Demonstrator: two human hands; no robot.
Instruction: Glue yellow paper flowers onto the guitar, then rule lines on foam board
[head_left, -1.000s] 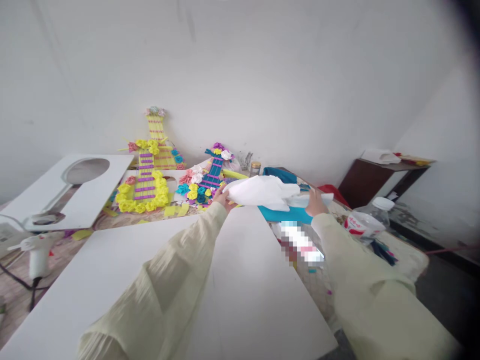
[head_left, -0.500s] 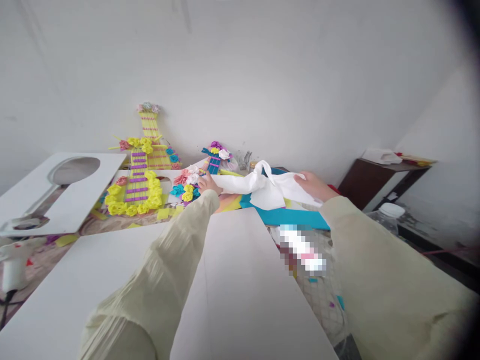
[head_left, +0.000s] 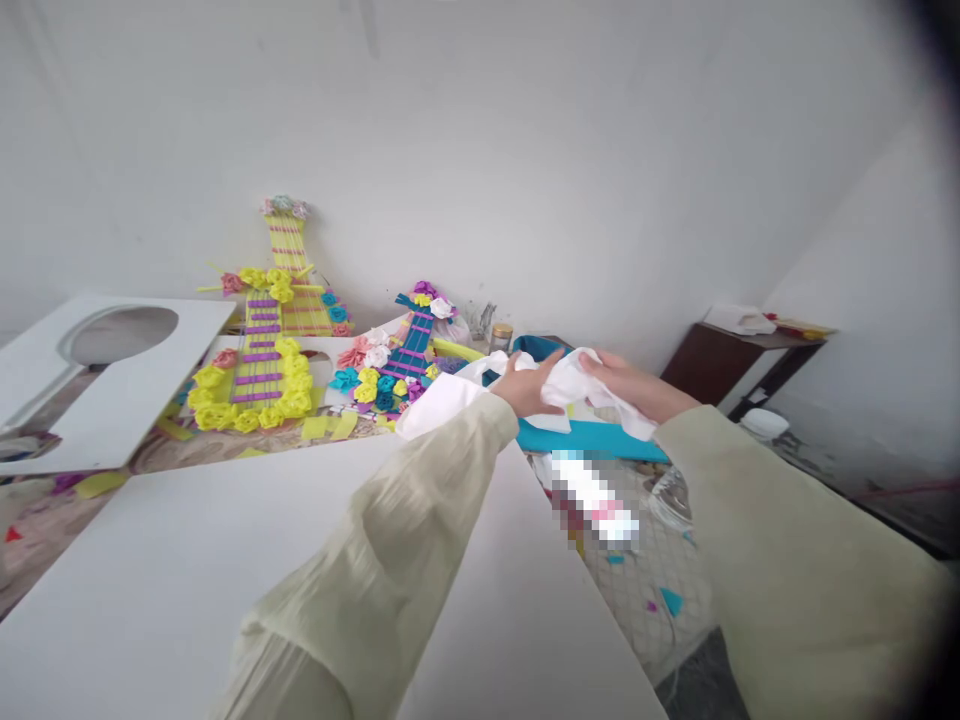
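A white, soft, crumpled sheet (head_left: 574, 378), paper or cloth I cannot tell, is bunched between my two hands above the far side of the table. My left hand (head_left: 527, 388) is closed around its middle, and a loose end trails off to the left. On the right, my right hand (head_left: 630, 385) pinches the sheet near its other end, part of which hangs below the fingers. Underneath lies a flat blue strip (head_left: 600, 440). To the left stand a blue guitar-shaped craft (head_left: 411, 345) and a yellow one (head_left: 259, 365), both trimmed with paper flowers.
Large white boards (head_left: 202, 560) cover the near table. A white board with a cut-out (head_left: 135, 410) lies at the left. A lidded jar (head_left: 501, 338) stands near the wall, a clear plastic container (head_left: 671, 497) by my right sleeve. A brown cabinet (head_left: 739, 360) is farther right.
My left hand has moved right, from the sheet's left end to its middle, close to my right hand. The sheet, stretched out before, is now gathered. The view has shifted slightly.
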